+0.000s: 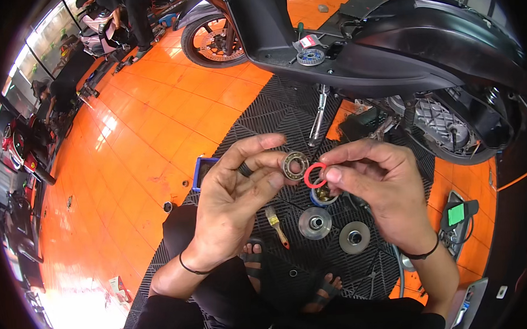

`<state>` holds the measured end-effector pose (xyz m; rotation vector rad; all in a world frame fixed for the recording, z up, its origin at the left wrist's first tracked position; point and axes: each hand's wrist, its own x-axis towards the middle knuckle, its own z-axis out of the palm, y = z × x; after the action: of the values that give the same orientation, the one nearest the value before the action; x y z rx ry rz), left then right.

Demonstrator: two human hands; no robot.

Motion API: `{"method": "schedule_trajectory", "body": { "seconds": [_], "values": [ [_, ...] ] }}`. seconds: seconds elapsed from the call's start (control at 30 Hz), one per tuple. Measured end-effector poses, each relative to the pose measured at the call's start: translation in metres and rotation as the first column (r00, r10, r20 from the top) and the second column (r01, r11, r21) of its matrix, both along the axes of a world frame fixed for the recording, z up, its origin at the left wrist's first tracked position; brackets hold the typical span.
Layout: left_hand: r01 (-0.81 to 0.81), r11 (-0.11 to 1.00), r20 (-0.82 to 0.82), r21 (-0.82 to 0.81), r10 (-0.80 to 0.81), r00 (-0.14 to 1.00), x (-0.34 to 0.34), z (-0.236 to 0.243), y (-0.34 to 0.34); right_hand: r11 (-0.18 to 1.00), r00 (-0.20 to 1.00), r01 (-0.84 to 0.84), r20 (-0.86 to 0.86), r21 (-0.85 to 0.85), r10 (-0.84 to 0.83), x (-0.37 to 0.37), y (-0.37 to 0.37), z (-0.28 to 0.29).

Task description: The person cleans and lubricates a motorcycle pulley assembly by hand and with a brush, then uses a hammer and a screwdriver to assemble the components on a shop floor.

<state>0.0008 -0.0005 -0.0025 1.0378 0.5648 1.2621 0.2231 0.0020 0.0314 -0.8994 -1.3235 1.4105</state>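
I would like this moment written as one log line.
left hand: holds metal bearing | right hand: holds red ring | ring beside bearing, contact unclear | black mat: brush, two metal discs

A mat (262, 129) lies on the tiled floor (156, 128), reaching under the scooter (411, 46), which stands ahead and to the right. Over the mat, a bearing (286, 167) sits in the left hand (229, 198); just right of it, a ring (307, 177) sits in the right hand (388, 185); whether the two touch is unclear. Beneath the right fingertips is a container (321, 199). Nearer, on the mat from left to right, lie a brush (276, 227), one disc (315, 223) and another disc (354, 237). A box (197, 173) lies left of the left hand. On the scooter's footboard, beyond the hands, rests a toothed wheel (310, 57).
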Motion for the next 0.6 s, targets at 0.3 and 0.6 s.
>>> {"method": "schedule_trajectory", "body": {
  "seconds": [0.3, 0.6],
  "values": [
    [0.023, 1.000, -0.020, 0.000, -0.023, 1.000, -0.001, 0.004, -0.002, 0.999, 0.996, 0.026, -0.085, -0.042, -0.029, -0.010, -0.002, -0.013],
    [-0.008, 1.000, -0.065, 0.008, 0.008, 0.998, 0.005, 0.002, -0.004, 0.998, 0.991, 0.046, -0.123, -0.045, -0.052, -0.014, -0.003, -0.021]
  ]
}}
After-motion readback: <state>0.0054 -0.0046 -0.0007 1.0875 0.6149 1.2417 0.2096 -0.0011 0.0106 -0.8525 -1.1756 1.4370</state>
